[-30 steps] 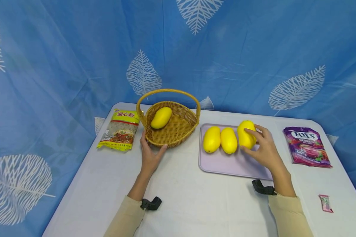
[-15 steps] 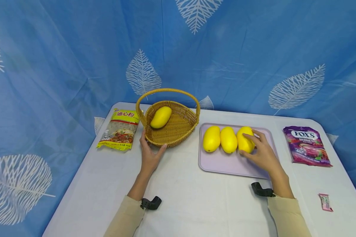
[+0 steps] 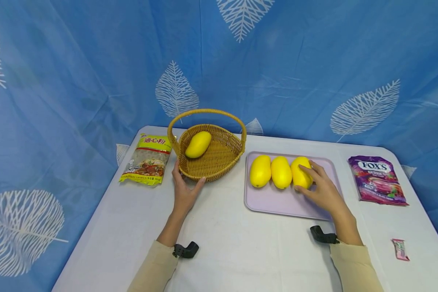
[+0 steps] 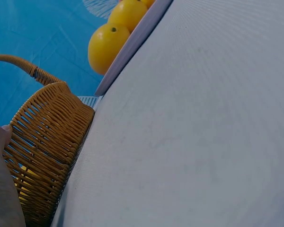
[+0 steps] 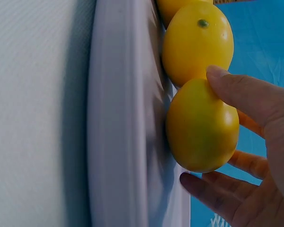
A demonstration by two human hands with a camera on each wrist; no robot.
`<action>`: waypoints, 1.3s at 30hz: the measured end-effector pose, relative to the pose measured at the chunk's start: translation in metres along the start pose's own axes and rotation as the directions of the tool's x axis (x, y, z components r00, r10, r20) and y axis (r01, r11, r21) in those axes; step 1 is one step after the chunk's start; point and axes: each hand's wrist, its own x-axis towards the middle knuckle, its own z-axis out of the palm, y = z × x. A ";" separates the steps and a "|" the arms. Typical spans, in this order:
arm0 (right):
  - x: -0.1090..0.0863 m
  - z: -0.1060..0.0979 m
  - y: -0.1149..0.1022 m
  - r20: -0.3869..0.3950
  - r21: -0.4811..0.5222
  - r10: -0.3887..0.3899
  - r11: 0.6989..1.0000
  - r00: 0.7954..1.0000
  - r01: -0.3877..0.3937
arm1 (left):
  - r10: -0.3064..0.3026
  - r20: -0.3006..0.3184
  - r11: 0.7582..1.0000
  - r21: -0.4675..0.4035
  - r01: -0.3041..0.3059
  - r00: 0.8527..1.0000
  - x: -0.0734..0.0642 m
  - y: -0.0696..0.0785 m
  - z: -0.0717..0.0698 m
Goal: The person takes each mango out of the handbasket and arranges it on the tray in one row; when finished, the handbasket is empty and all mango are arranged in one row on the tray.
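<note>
My right hand (image 3: 325,191) holds a yellow mango (image 3: 301,174) on the lilac tray (image 3: 277,203), thumb and fingers around its right side. In the right wrist view the thumb rests on top of this mango (image 5: 202,127) and the other fingers are partly behind it. A middle mango (image 3: 281,173) and a left mango (image 3: 260,171) lie beside it in a row. My left hand (image 3: 184,195) holds the wicker basket (image 3: 219,160) at its near left side; the left wrist view shows the thumb at the rim. One mango (image 3: 198,144) lies inside the basket.
A bag of pasta (image 3: 148,160) lies left of the basket. On the right are a purple FOX'S candy bag (image 3: 377,179) and a small pink wrapped candy (image 3: 400,249). A blue leaf-patterned curtain (image 3: 295,81) hangs behind the white table (image 3: 241,247).
The mango in my right hand has come down slightly onto the tray beside the other two, and the hand stays on it. My left hand and the basket have hardly moved.
</note>
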 end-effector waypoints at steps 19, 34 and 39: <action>-0.003 -0.011 -0.014 -0.035 -0.045 -0.063 0.997 0.997 0.061 | 0.007 -0.002 1.000 0.014 -0.007 1.000 -0.001 0.000 0.001; 0.044 0.021 -0.112 0.028 0.029 -0.242 0.970 0.970 0.241 | 0.008 -0.006 1.000 0.020 -0.008 1.000 0.000 -0.001 -0.001; 0.062 0.051 -0.137 0.059 0.087 -0.298 0.952 0.953 0.293 | 0.015 -0.004 1.000 0.020 -0.015 1.000 0.000 -0.002 0.000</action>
